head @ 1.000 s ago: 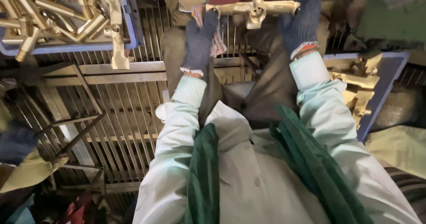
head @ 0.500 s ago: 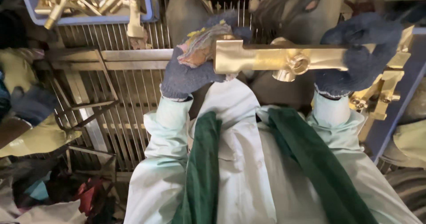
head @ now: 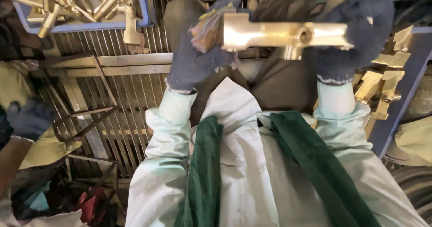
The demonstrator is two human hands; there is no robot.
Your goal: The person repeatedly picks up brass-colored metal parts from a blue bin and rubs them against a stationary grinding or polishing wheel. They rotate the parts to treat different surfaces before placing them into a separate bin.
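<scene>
Grip: we have both gloved hands closed on 1 brass fitting (head: pixel 288 34), held level in front of our chest.
Right hand (head: pixel 355 38): wrapped fully around the right end of the fitting, fingers curled over the top, no gap showing.
Left hand (head: pixel 198 58): closed around the left end, with a multicoloured rag (head: pixel 208 28) bunched between the glove and the metal.
Fitting: a long golden bar, spanning from 1 fist to the other; a round port faces us near the right hand, and a short stub hangs down just below that port.
Gloves: dark blue knit on both hands, cuffs meeting pale green sleeves (head: pixel 168 132).
Beyond the left hand: a blue tray (head: pixel 90 25) heaped with more brass parts (head: pixel 67 0), up and outward from the grip, well apart from it.
Beside the right hand: a second blue tray (head: pixel 407 92) with angular brass pieces (head: pixel 382 85), just outward and below that fist.
Under the grip: a metal slatted grate (head: pixel 130 87) runs below and to the left of the held bar.
Below the hands: 2 dark green straps (head: pixel 310 164) run down our pale coat.
Far left of the grip: another person's gloved hand (head: pixel 29 117), blurred, well away from the fitting.
</scene>
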